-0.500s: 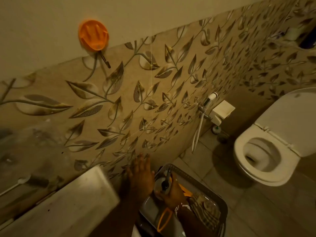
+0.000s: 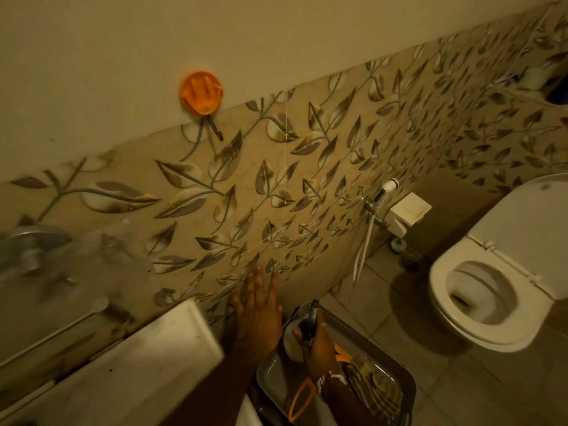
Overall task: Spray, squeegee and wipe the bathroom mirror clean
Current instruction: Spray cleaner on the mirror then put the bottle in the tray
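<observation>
— Where do the hands sit in the head view?
— Both low. The left hand [image 2: 259,318] is spread flat, fingers straight, holding nothing, between the white rectangular surface [image 2: 147,358] and the grey metal tray [image 2: 273,379]. The right hand [image 2: 318,341] curls round one slim dark tool [image 2: 313,312] inside that tray, its long axis pointing away toward the leaf-patterned tiled wall [image 2: 307,179].
— And the mirror?
— Not plainly shown. It is likely up left, so the tool must probably swing that way, and the left hand is nearer. I count two hands, one tray, one orange loop handle [image 2: 299,401], one striped cloth [image 2: 375,385]
</observation>
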Demonstrator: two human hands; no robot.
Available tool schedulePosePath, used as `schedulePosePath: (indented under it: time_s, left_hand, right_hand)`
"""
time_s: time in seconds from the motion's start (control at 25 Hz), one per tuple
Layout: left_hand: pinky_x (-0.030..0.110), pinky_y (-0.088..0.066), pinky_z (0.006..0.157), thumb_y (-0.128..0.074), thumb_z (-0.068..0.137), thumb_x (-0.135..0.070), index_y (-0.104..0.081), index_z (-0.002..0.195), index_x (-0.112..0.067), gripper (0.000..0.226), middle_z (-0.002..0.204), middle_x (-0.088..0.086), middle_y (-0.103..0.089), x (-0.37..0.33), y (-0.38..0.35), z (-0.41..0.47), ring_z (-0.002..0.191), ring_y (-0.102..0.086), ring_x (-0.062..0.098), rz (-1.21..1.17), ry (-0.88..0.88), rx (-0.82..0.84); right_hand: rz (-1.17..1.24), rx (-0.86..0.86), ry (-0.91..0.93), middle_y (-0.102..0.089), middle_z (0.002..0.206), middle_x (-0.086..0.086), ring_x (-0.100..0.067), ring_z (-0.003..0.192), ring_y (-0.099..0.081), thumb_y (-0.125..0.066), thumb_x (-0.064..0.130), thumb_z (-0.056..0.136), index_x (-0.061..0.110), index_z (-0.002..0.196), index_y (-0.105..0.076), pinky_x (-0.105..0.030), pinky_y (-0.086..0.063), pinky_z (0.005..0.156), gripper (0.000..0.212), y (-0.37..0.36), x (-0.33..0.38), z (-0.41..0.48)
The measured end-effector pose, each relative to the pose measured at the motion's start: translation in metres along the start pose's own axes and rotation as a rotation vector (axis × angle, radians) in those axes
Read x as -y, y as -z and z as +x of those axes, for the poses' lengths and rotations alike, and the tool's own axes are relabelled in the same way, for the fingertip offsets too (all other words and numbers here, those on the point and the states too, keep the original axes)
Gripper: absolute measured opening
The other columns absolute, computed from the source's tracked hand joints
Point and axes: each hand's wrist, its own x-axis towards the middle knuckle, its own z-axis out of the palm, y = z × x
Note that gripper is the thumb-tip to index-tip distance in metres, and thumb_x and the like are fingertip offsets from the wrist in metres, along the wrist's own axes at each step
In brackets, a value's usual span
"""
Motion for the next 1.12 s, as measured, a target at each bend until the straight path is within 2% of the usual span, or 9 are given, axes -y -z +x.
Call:
schedulePosePath:
  time_s: [0.08,0.16,0.24,0.32,0.4,0.56,0.76,0.92,1.12]
  left_hand:
    - [0.062,0.001,0.126,-0.033,0.107,-0.052,0.033,0.155,-0.031,0.084,0.164,0.008,0.040,-0.004,0.013,-0.008,0.159,0.021,0.030,-0.041,0.007,-0.045]
    - [0.058,-0.005,0.128,-0.031,0.106,-0.056,0.023,0.161,-0.032,0.081,0.169,0.006,0.032,-0.012,0.029,-0.017,0.160,0.015,0.029,-0.106,0.022,-0.115]
    - [0.053,-0.016,0.129,-0.030,0.106,-0.056,0.012,0.164,-0.031,0.077,0.172,0.004,0.023,-0.023,0.055,-0.029,0.162,0.004,0.025,-0.179,0.038,-0.201]
    - [0.046,-0.026,0.127,-0.032,0.107,-0.054,0.002,0.166,-0.031,0.071,0.174,0.000,0.013,-0.035,0.085,-0.043,0.162,-0.005,0.022,-0.257,0.039,-0.283]
    - [0.040,-0.030,0.125,-0.036,0.108,-0.048,-0.010,0.165,-0.032,0.065,0.175,-0.004,0.003,-0.044,0.117,-0.052,0.160,-0.013,0.020,-0.371,0.017,-0.360]
    - [0.032,-0.035,0.120,-0.044,0.109,-0.036,-0.031,0.161,-0.028,0.055,0.172,-0.005,-0.016,-0.063,0.183,-0.072,0.156,-0.024,0.013,-0.530,-0.132,-0.547]
    - [0.030,-0.032,0.122,-0.046,0.108,-0.034,-0.036,0.155,-0.037,0.048,0.168,-0.013,-0.025,-0.063,0.264,-0.102,0.153,-0.025,0.004,-0.625,-0.303,-0.761]
    - [0.023,-0.032,0.120,-0.045,0.106,-0.038,-0.039,0.154,-0.035,0.048,0.165,-0.017,-0.027,-0.034,0.322,-0.138,0.152,-0.028,-0.001,-0.610,-0.378,-0.916]
    - [0.014,-0.030,0.114,-0.046,0.106,-0.037,-0.045,0.152,-0.031,0.047,0.163,-0.016,-0.031,0.034,0.382,-0.205,0.148,-0.033,-0.001,-0.539,-0.356,-1.064]
  right_hand:
    - [0.010,0.098,0.049,-0.065,0.073,-0.004,-0.018,0.065,-0.062,-0.056,0.075,0.079,0.020,0.081,-0.073,-0.037,-0.053,0.067,0.058,0.000,0.026,-0.014]
    - [-0.210,0.109,0.177,-0.065,0.085,0.011,-0.009,0.076,-0.063,-0.065,0.071,0.080,0.032,0.097,-0.064,-0.033,-0.056,0.078,0.042,0.005,0.049,-0.026]
    - [-0.310,-0.034,0.311,-0.067,0.093,0.014,-0.007,0.086,-0.066,-0.070,0.044,0.090,0.039,0.099,-0.057,-0.027,-0.057,0.078,0.017,0.010,0.072,-0.036]
    - [-0.348,-0.112,0.446,-0.067,0.092,0.010,-0.010,0.085,-0.066,-0.068,0.037,0.093,0.042,0.103,-0.056,-0.023,-0.052,0.069,0.017,0.012,0.108,-0.054]
    - [-0.364,-0.096,0.551,-0.065,0.097,0.011,-0.007,0.088,-0.065,-0.066,0.038,0.095,0.036,0.120,-0.056,-0.022,-0.049,0.072,0.027,0.013,0.146,-0.068]
    - [-0.438,-0.085,0.744,-0.067,0.090,0.007,-0.009,0.078,-0.067,-0.061,0.040,0.097,0.037,0.137,-0.049,-0.035,-0.059,0.067,0.042,0.012,0.215,-0.100]
    - [-0.297,-0.185,0.954,-0.067,0.069,-0.001,-0.022,0.060,-0.065,-0.063,0.040,0.095,0.021,0.118,-0.068,-0.050,-0.058,0.056,0.031,-0.017,0.307,-0.161]
    - [-0.229,-0.160,1.128,-0.066,0.067,0.000,-0.022,0.056,-0.063,-0.063,0.043,0.095,0.031,0.094,-0.067,-0.048,-0.056,0.052,0.012,-0.060,0.373,-0.230]
    - [-0.135,-0.155,1.239,-0.061,0.078,-0.006,-0.025,0.065,-0.060,-0.056,0.054,0.092,0.022,0.090,-0.063,-0.045,-0.054,0.058,0.033,-0.136,0.422,-0.323]
